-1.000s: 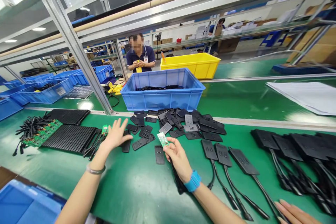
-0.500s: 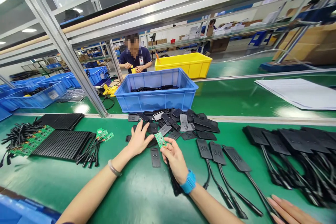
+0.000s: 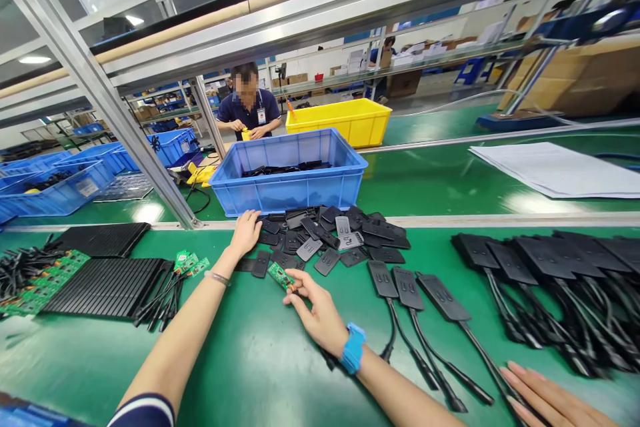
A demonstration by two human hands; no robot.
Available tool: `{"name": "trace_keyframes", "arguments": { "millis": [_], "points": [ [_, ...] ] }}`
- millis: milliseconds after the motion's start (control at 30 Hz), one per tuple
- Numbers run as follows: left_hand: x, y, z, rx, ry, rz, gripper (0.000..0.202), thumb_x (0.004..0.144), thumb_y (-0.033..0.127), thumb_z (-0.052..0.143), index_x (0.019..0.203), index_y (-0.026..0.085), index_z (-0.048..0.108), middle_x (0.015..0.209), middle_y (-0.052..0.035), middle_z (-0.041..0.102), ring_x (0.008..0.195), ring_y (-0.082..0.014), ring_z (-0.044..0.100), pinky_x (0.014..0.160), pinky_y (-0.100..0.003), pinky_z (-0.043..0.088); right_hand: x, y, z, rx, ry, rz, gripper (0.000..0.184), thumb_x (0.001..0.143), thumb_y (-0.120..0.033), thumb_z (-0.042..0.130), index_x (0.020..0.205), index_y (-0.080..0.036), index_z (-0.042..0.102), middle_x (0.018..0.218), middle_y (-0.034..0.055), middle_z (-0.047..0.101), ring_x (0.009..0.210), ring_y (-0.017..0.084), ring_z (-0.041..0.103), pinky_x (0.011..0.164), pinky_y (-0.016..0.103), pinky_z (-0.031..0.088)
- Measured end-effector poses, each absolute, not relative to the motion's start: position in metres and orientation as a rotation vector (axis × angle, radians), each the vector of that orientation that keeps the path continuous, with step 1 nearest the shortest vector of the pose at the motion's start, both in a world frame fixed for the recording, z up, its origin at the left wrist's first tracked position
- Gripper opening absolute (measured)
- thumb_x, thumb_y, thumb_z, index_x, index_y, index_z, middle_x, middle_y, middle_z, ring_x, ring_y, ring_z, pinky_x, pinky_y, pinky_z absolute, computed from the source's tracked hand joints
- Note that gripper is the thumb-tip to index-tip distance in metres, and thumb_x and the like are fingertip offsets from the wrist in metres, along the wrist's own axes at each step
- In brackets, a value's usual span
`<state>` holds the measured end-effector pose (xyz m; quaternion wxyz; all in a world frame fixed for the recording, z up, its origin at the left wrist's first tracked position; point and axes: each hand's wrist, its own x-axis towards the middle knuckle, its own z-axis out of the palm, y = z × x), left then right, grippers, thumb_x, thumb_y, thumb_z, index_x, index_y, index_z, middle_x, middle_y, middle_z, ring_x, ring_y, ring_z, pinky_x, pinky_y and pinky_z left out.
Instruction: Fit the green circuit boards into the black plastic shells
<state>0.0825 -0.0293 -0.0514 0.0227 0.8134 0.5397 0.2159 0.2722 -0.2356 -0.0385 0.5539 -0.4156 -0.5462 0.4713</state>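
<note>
While a good number of pieces on the right look closed up, the bare ones on the left seem untouched by any casing. At the far left, a row of green boards with black cables lies against a ribbed black rack; next to it, a few loose green boards lie with their leads bunched below. In the middle, a heap of black plastic covers is spread in front of the blue bin, so plenty of parts remain loose. To the right of the heap, three flat black cased units trail their cables toward the near edge, and beyond them a larger overlapping group of cabled black units looks further along, judging by the shut faces. One circuit board sits between these two states, bare and in hand.

The left hand reaches palm down to the left edge of the heap, fingers partly bent; what is under them is hidden, so I cannot tell whether it has hold of a cover. The right hand pinches the circuit board near its cable end between thumb and fingertips, nearly closed, with the board tilted above the bench just in front of the covers. At the lower right, another person's hand rests by a cable.
</note>
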Motion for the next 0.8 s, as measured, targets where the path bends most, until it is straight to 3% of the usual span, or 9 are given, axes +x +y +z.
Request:
{"name": "trace_keyframes", "arguments": {
  "millis": [133,267,333,467,600,733,800],
  "points": [
    [0.103,-0.025,-0.047,2.547,1.616,0.655,0.031,0.092,0.026,0.044,0.12,0.021,0.059,0.131,-0.013,0.053,0.127,-0.0245,0.043,0.107,-0.045,0.031,0.274,-0.232,-0.045,-1.03,-1.272,1.018,0.034,0.079,-0.027,0.061,0.11,-0.04,0.063,0.083,0.007,0.066,0.077,0.03,0.063,0.075,0.051,0.05],
    [0.112,-0.029,-0.042,2.512,1.666,0.705,0.018,0.085,0.031,0.057,0.093,0.019,0.067,0.117,-0.0133,0.056,0.119,-0.0289,0.047,0.101,-0.049,0.035,0.274,-0.232,-0.048,-1.027,-1.294,1.023,0.034,0.081,-0.027,0.059,0.113,-0.039,0.06,0.085,0.0069,0.067,0.074,0.028,0.062,0.067,0.046,0.049],
    [0.111,-0.034,-0.038,2.494,1.686,0.739,0.014,0.084,0.03,0.058,0.086,0.018,0.066,0.11,-0.0119,0.056,0.113,-0.0277,0.05,0.098,-0.046,0.038,0.274,-0.231,-0.049,-1.043,-1.287,1.018,0.032,0.081,-0.028,0.06,0.112,-0.037,0.061,0.085,0.0066,0.068,0.072,0.027,0.062,0.063,0.044,0.049],
    [0.102,-0.043,-0.031,2.494,1.655,0.767,0.017,0.089,0.024,0.049,0.097,0.018,0.062,0.106,-0.01,0.058,0.103,-0.0222,0.056,0.093,-0.037,0.043,0.273,-0.228,-0.051,-1.056,-1.229,1.023,0.031,0.078,-0.031,0.062,0.109,-0.032,0.064,0.084,0.0065,0.068,0.072,0.025,0.062,0.062,0.043,0.051],
    [0.098,-0.04,-0.029,2.499,1.605,0.715,0.027,0.087,0.019,0.051,0.113,0.018,0.06,0.114,-0.0107,0.062,0.109,-0.023,0.056,0.097,-0.037,0.042,0.271,-0.225,-0.057,-1.042,-1.162,1.017,0.032,0.077,-0.032,0.064,0.109,-0.031,0.065,0.087,0.0068,0.065,0.073,0.025,0.061,0.065,0.043,0.053],
    [0.103,-0.035,-0.031,2.441,1.634,0.68,0.017,0.083,0.015,0.053,0.093,0.017,0.067,0.1,-0.0108,0.068,0.099,-0.0239,0.06,0.094,-0.037,0.043,0.271,-0.225,-0.059,-1.035,-1.103,1.076,0.035,0.076,-0.032,0.065,0.111,-0.03,0.064,0.085,0.0052,0.062,0.066,0.021,0.059,0.059,0.041,0.052],
    [0.107,-0.038,-0.029,2.404,1.657,0.731,0.015,0.083,0.015,0.051,0.086,0.016,0.066,0.102,-0.0115,0.066,0.101,-0.0238,0.059,0.096,-0.037,0.042,0.272,-0.226,-0.057,-1.004,-1.075,1.124,0.033,0.075,-0.03,0.067,0.107,-0.031,0.064,0.083,0.0054,0.063,0.065,0.022,0.059,0.058,0.041,0.051]
  ]
}}
